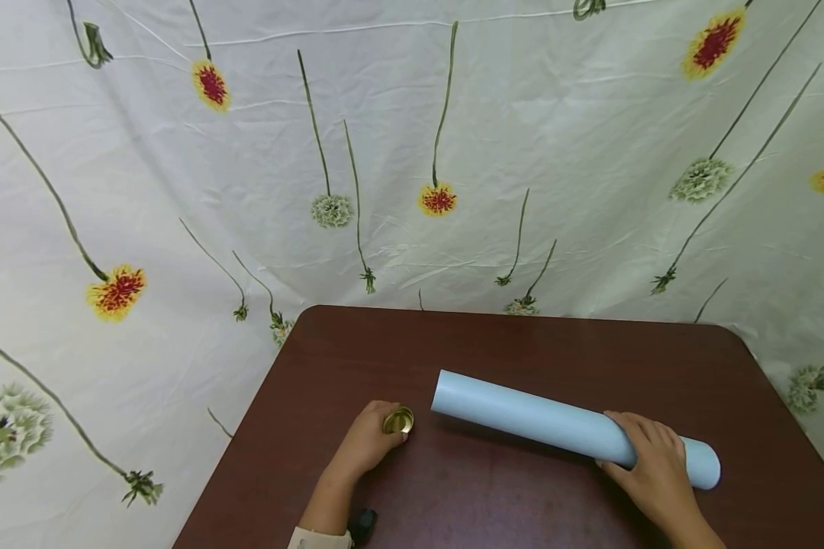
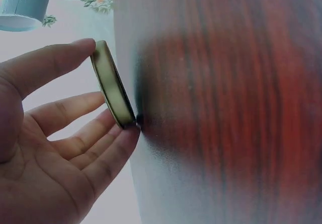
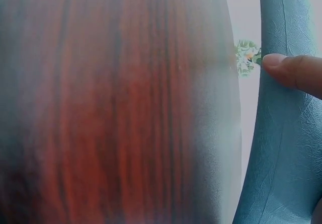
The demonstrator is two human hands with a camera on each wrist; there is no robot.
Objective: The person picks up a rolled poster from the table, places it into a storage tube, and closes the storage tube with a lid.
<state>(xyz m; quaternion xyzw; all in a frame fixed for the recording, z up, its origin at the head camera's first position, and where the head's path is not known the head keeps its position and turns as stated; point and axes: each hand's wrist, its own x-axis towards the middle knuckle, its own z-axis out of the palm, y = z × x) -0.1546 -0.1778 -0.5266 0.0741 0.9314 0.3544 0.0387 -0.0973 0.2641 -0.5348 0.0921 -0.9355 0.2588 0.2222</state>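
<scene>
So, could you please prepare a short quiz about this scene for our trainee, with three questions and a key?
1. Which hand grips the light-blue tube? A) left B) right C) neither
2. True or false: the gold-coloured lid in the left hand touches that tube.
3. Fill in: the cloth behind the brown table is printed with ____.

Key: 1. B, the right hand. 2. False; they are apart. 3. Flowers.

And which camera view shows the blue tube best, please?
The head view: both ends of the blue tube show, with the right hand gripping it. The left wrist view catches only one end, top left; the right wrist view shows a close, cropped length.
</scene>
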